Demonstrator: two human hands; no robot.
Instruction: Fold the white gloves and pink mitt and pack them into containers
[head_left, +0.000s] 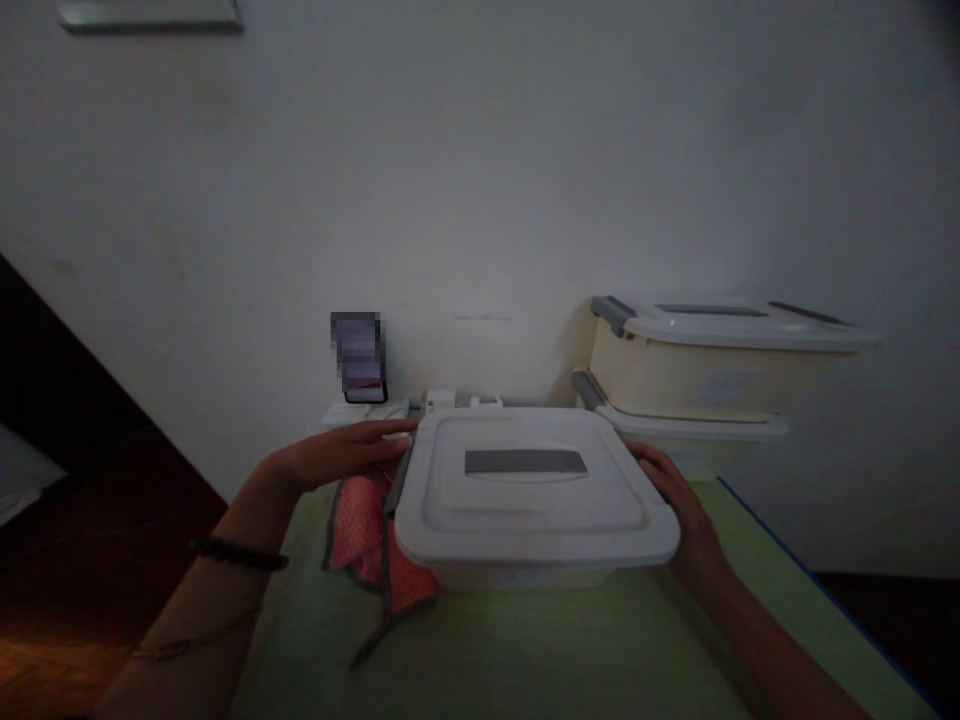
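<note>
A white plastic storage box (525, 550) with a grey handle inset on its lid (526, 462) stands on the green table (525, 650) in front of me. My left hand (341, 452) rests against the box's left rear corner, fingers stretched along the lid edge by a grey latch. My right hand (679, 505) grips the right side of the box, fingers curled on the lid rim. A pink cloth with grey trim (371, 555) lies partly under the box's left side.
Two cream boxes with white lids (697, 385) are stacked at the back right against the white wall. A phone (360, 358) stands propped at the back left beside small white items (457, 400). The table's blue edge (810, 575) runs along the right; dark floor lies left.
</note>
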